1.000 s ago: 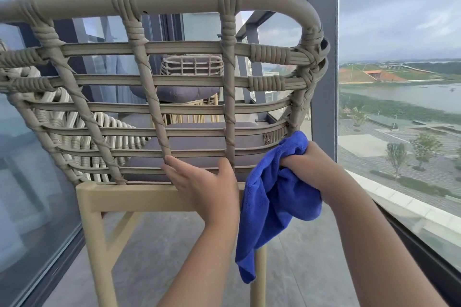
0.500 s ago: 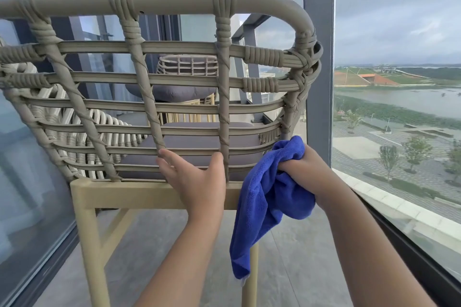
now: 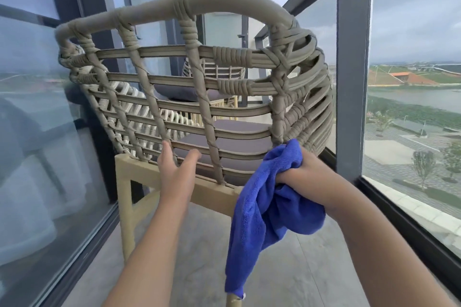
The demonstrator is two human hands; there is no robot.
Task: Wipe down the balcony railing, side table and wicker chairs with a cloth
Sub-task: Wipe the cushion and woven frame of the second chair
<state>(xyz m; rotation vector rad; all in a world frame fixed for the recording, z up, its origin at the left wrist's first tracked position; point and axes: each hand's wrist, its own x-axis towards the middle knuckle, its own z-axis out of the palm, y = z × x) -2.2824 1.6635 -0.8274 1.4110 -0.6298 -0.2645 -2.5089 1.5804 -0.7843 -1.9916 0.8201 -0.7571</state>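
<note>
A wicker chair [image 3: 232,112] with a woven rope back and pale wooden legs stands in front of me, seen from behind and turned at an angle. My left hand [image 3: 174,169] touches the lowest bands of the backrest with straight, spread fingers. My right hand [image 3: 296,169] grips a bunched blue cloth [image 3: 264,212] and holds it against the bottom right corner of the backrest. Most of the cloth hangs down past the chair's rear right leg. A grey seat cushion [image 3: 239,142] shows through the bands.
A second wicker chair [image 3: 214,75] stands further along the balcony. The grey railing post [image 3: 351,77] and glass panel run close along the right. Glass doors [image 3: 37,132] line the left. Grey tiled floor [image 3: 287,269] lies below me.
The chair back now sits turned and tilted, its right corner nearer me. My left hand has loosened from the band, fingers spread. My right hand still holds the cloth at the lower right corner.
</note>
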